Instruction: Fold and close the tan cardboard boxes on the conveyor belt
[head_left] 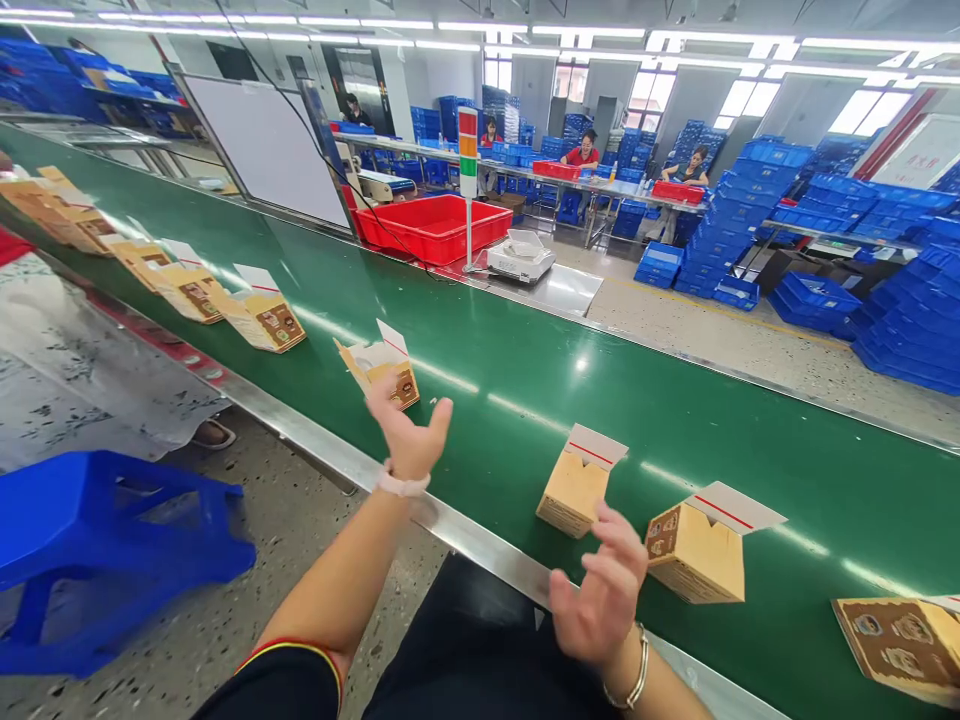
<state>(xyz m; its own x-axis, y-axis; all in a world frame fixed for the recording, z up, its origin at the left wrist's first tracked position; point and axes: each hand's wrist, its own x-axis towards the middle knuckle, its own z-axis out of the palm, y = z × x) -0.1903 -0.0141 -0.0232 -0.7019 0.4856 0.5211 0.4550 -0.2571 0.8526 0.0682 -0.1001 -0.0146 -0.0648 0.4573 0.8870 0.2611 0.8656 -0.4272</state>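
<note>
Right hand [600,590]: raised palm-up over the near metal edge [480,540], fingers loosely curled, thumb apart; nothing is held. A bracelet [639,670] is on the wrist. Two tan boxes stand just beyond it on the green belt [487,470]: the smaller box [574,490] by its fingertips and the larger box [701,555] to the right. Whether the fingertips touch the smaller box cannot be told. On each, a white flap with a red line stands raised. A brown printed box [896,645] lies farther right, cut by the frame edge.

Left hand [411,430]: reaches over the belt, fingers and thumb spread, slightly blurred. A pale band [405,484] is on the wrist. The fingers overlap an unclosed box [394,365], its flaps up; contact cannot be confirmed.

A blue stool [82,520] stands on the floor to the left, near another person's patterned garment [97,370]. Farther up the belt, more boxes [270,318] sit in a row.

Beyond the belt: a red tub [435,230], a signal light [468,150] and a scale [521,258]. In the background, workers [581,152] sit at tables near stacked blue crates [757,210].
</note>
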